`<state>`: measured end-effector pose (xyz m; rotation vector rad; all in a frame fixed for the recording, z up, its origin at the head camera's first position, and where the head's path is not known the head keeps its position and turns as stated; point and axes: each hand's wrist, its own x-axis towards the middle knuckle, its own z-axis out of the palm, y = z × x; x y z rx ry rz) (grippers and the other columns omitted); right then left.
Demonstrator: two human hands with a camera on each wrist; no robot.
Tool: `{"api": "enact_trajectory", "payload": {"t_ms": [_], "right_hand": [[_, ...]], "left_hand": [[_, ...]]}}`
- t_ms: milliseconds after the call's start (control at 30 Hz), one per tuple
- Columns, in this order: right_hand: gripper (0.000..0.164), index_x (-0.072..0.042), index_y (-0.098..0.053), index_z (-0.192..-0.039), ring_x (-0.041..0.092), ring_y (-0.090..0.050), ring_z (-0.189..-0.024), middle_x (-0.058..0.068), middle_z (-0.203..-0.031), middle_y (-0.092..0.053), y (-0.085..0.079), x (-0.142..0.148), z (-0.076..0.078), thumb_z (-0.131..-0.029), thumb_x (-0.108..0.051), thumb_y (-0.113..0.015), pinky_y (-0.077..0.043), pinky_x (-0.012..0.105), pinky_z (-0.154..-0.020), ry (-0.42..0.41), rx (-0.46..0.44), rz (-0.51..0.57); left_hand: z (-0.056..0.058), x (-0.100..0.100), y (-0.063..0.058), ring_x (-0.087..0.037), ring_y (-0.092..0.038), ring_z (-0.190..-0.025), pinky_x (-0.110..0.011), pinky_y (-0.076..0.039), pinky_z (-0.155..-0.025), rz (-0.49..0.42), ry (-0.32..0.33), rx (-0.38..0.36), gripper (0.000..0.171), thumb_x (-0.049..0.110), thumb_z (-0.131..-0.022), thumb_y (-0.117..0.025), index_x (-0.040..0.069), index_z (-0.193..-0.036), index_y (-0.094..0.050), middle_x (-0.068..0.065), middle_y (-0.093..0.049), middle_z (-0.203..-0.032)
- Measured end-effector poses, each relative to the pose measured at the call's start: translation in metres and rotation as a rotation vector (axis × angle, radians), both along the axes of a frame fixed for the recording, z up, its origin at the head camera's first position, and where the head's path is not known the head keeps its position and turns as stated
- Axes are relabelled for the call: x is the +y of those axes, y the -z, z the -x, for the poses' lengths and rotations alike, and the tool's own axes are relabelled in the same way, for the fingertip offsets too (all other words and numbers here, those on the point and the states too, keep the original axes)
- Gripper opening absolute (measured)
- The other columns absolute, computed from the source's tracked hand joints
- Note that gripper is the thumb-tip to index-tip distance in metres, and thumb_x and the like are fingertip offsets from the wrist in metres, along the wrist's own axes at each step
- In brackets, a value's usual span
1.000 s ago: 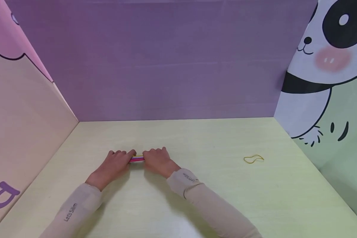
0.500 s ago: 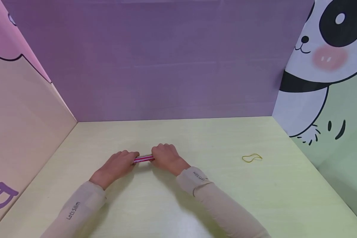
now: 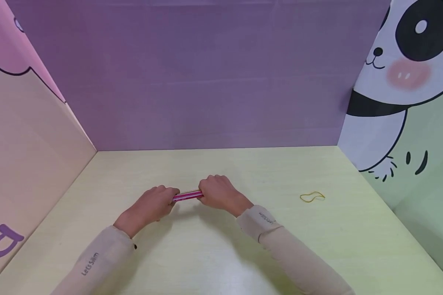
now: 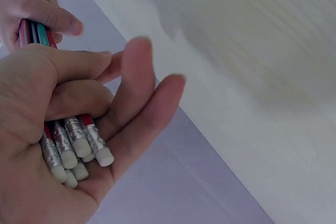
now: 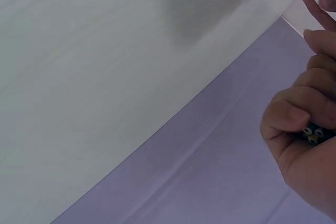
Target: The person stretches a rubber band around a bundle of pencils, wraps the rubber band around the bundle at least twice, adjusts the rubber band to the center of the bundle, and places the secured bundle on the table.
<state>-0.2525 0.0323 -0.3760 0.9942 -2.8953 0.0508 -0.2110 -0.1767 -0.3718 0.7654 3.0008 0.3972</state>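
Observation:
Between my two hands runs a bundle of pencils [image 3: 187, 196], pink, red, teal and dark, held above the table. My left hand [image 3: 154, 207] grips the end with the white erasers [image 4: 68, 158] and silver ferrules, thumb and index finger curled round it while the other fingers stick out more loosely. At the opposite end my right hand [image 3: 223, 193] wraps its fingers round the pencils; their dark tips [image 5: 313, 134] just show inside that fist. A yellow rubber band [image 3: 312, 196] lies loose on the table, well to the right of both hands.
The pale wooden table [image 3: 273, 172] meets a purple back wall [image 3: 218, 82]. A cream and pink side panel [image 3: 29, 123] stands at the left, and a green panel with a panda picture [image 3: 409, 82] at the right.
Both hands have moved right with the pencils, the right hand further, so more of the bundle shows between them. They also look higher above the table. The rubber band stays on the table.

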Motion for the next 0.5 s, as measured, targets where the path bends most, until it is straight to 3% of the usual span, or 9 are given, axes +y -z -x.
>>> {"api": "enact_trajectory", "payload": {"t_ms": [133, 233, 367, 500], "right_hand": [[0.015, -0.016, -0.068, -0.079, 0.01, -0.041, -0.052, -0.007, -0.057, -0.051, 0.001, 0.005, -0.004, -0.092, -0.025, -0.067, -0.035, 0.023, -0.047, 0.009, 0.041, -0.041], [0.013, -0.017, -0.07, -0.081, 0.01, -0.042, -0.053, -0.008, -0.06, -0.052, -0.001, 0.008, -0.006, -0.09, -0.025, -0.069, -0.037, 0.023, -0.048, 0.017, 0.075, -0.066], [0.017, -0.018, -0.064, -0.074, 0.01, -0.038, -0.052, -0.008, -0.058, -0.047, -0.006, 0.01, -0.014, -0.089, -0.024, -0.07, -0.036, 0.023, -0.047, -0.001, 0.119, -0.091], [0.026, -0.019, -0.055, -0.066, 0.01, -0.033, -0.05, -0.008, -0.055, -0.042, -0.01, 0.01, -0.023, -0.087, -0.021, -0.07, -0.033, 0.023, -0.046, -0.02, 0.161, -0.096]], "left_hand": [[-0.001, 0.008, 0.004, -0.014, -0.043, -0.054, -0.027, -0.037, -0.05, 0.062, -0.006, 0.146, 0.011, 0.003, -0.086, -0.072, 0.008, -0.082, -0.063, 0.003, -0.051, -0.06], [-0.004, 0.015, 0.006, -0.015, -0.042, -0.054, -0.027, -0.036, -0.048, 0.056, -0.015, 0.208, 0.019, 0.006, -0.085, -0.075, 0.01, -0.077, -0.058, 0.003, -0.049, -0.06], [-0.009, 0.031, 0.004, -0.014, -0.037, -0.052, -0.026, -0.031, -0.045, 0.014, 0.018, 0.228, 0.024, 0.006, -0.085, -0.073, 0.012, -0.076, -0.052, 0.003, -0.043, -0.057], [-0.013, 0.052, -0.003, -0.012, -0.034, -0.05, -0.025, -0.029, -0.046, -0.039, 0.052, 0.196, 0.017, -0.002, -0.086, -0.066, 0.009, -0.08, -0.054, 0.003, -0.041, -0.056]]}}
